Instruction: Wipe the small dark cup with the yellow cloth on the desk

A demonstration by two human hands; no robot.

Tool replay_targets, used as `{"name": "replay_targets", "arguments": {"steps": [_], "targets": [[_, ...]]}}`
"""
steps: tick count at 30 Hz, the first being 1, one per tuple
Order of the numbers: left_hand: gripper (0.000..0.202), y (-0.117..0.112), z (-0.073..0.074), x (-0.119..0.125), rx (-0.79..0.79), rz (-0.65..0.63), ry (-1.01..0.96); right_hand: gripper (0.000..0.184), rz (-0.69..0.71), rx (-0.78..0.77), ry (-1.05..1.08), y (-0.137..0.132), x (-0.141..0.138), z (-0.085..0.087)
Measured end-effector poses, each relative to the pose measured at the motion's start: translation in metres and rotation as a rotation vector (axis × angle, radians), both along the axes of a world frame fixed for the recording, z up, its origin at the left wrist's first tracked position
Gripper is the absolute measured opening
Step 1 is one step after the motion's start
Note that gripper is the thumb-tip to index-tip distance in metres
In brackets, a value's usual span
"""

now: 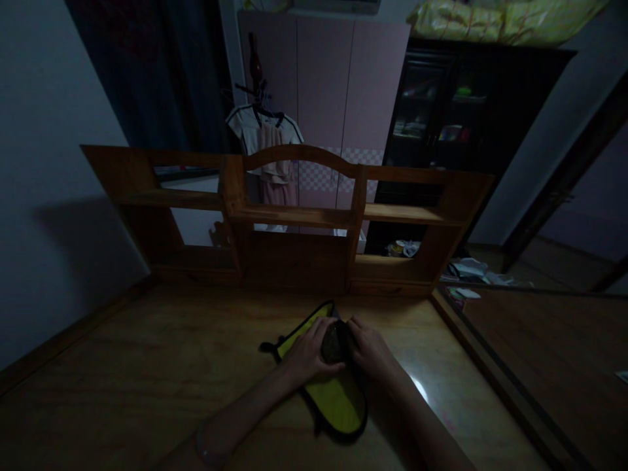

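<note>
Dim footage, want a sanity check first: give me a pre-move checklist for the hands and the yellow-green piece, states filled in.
1. Left hand on the dark object: ok, thumb and fingers around it.
2. Right hand beside the dark object: ok; its exact grip: cannot tell, fingertips hidden.
3. Yellow-green piece on the wooden surface: ok.
4. Middle of that piece visible: not ok, hands and dark object cover it.
5. Gap to the shelf unit: ok, bare wood shows between.
6. Lighting: not ok, too dim to identify the dark object.
</note>
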State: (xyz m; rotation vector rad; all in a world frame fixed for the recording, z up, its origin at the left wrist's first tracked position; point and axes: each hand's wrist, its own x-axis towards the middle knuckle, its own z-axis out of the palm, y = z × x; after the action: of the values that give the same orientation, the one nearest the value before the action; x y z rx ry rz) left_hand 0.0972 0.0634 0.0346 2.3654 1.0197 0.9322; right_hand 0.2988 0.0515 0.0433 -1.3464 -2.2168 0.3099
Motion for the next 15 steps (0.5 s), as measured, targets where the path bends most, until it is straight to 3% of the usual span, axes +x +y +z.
{"name": "replay_targets", "arguments": {"steps": [8,15], "targets": [[0.084,0.0002,-0.0048,0.0040,-0.014,0.066,-0.034,0.014,-0.038,-0.007,0.008,0.0054,-0.0021,-0.0066],[0.081,-0.0027,-0.0007,0.0054,-0.030,0.069,-0.064,0.012,-0.066,-0.005,0.063,0.0062,-0.0083,-0.0074]]}}
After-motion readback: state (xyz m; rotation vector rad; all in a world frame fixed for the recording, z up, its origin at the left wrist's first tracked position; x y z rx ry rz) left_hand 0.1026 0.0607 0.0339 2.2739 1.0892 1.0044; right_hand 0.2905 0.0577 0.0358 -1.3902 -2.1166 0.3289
